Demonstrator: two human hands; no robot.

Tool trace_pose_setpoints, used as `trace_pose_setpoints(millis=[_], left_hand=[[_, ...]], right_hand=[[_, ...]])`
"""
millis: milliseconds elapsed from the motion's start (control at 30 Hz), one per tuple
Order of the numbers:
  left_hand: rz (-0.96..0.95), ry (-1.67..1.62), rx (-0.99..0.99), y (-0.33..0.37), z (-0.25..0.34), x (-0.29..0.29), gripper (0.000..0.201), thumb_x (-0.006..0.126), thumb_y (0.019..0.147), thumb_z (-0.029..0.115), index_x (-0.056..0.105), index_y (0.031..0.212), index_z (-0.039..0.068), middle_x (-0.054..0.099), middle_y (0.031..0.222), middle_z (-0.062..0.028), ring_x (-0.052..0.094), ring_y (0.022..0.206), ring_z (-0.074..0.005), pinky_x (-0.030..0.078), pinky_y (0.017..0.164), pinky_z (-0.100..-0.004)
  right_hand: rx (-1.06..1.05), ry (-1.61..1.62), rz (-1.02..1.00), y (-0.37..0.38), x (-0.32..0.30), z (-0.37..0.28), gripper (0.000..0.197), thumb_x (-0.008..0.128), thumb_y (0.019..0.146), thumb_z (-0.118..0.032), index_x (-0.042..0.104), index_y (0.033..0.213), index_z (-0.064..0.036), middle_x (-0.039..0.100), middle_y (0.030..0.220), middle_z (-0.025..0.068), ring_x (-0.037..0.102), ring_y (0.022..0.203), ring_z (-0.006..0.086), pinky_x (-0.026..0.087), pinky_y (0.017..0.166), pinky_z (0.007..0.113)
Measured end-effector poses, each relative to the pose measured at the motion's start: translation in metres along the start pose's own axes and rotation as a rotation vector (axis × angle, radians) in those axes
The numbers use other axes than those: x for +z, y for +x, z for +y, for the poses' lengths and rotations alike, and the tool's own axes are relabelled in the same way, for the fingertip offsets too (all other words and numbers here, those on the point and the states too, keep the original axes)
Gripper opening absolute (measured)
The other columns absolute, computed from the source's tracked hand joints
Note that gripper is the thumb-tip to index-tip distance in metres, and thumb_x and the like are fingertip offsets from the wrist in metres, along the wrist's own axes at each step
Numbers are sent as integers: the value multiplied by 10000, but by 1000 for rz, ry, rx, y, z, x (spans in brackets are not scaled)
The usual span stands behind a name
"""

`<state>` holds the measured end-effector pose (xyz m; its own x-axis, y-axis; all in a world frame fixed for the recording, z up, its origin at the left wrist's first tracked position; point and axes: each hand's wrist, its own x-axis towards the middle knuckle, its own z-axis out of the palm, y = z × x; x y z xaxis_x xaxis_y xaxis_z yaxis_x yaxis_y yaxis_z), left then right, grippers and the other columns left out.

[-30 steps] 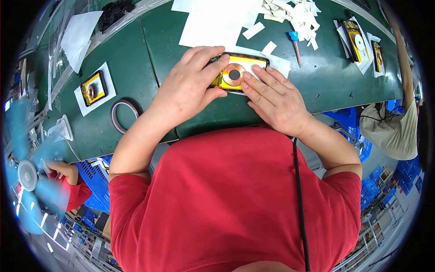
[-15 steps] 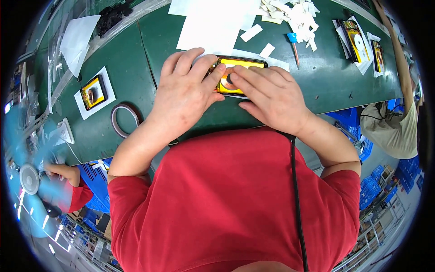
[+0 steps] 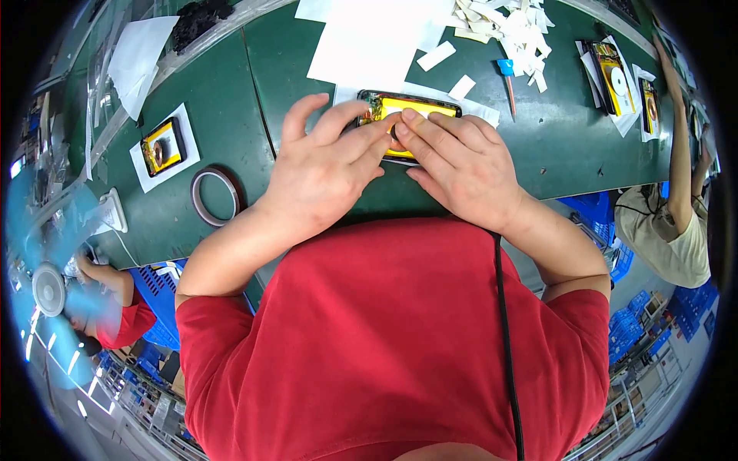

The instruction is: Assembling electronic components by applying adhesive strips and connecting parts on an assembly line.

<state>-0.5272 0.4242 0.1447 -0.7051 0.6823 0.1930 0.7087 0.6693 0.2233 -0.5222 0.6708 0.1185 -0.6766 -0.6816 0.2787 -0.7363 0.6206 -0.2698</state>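
Left hand point(image 3: 327, 173) and right hand point(image 3: 461, 165) laid side by side over an opened black device with yellow interior point(image 3: 411, 115), resting on white paper near the middle of the green bench point(image 3: 553, 146), close to its near edge. Fingers of both hands narrow, fingertips point(image 3: 405, 119) pressed together on the device's middle; nothing lifted or gripped. Roll of tape point(image 3: 214, 197) flat on the bench toward the left end, apart from the left hand. Second similar device point(image 3: 162, 146) on a white sheet beyond the roll. Blue-handled tool point(image 3: 509, 81) beside paper scraps point(image 3: 507, 27) at the far edge. Two more devices point(image 3: 615, 73) toward the right end.
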Motion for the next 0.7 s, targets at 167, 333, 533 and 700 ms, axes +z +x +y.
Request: trace_pose_setpoints(millis=[167,333,533,700], left_hand=[[47,-162,-45,4,-5,-3,292,837,790,207,779,1071,151,731,1138,13,634,1134,-218,404,1064,-483],[212,-302,-375,24,-23,11,155,788,832,135,765,978,89,705,957,-59,642,949,-300,519,848,-398],[73,-443,-518,35,-30,22,205,815,815,159,761,975,42,719,918,-91,676,873,-235,547,806,-359],[1,-489,-564,39,-34,18,208,791,821,122,760,1004,28,713,913,-70,653,835,-169,536,772,-304]], right_hand=[[0,-24,21,-3,-1,-2,609,793,777,-254,655,1350,-99,629,1361,27,594,1162,189,470,976,352],[-2,0,30,-2,2,-2,578,788,781,-236,662,1327,-92,636,1365,31,598,1163,189,472,974,356],[-1,19,57,-3,4,-2,559,793,786,-225,668,1315,-93,639,1363,34,600,1155,193,471,980,361],[-1,21,65,-3,5,0,553,794,788,-225,672,1311,-92,639,1361,36,601,1149,195,469,987,365]])
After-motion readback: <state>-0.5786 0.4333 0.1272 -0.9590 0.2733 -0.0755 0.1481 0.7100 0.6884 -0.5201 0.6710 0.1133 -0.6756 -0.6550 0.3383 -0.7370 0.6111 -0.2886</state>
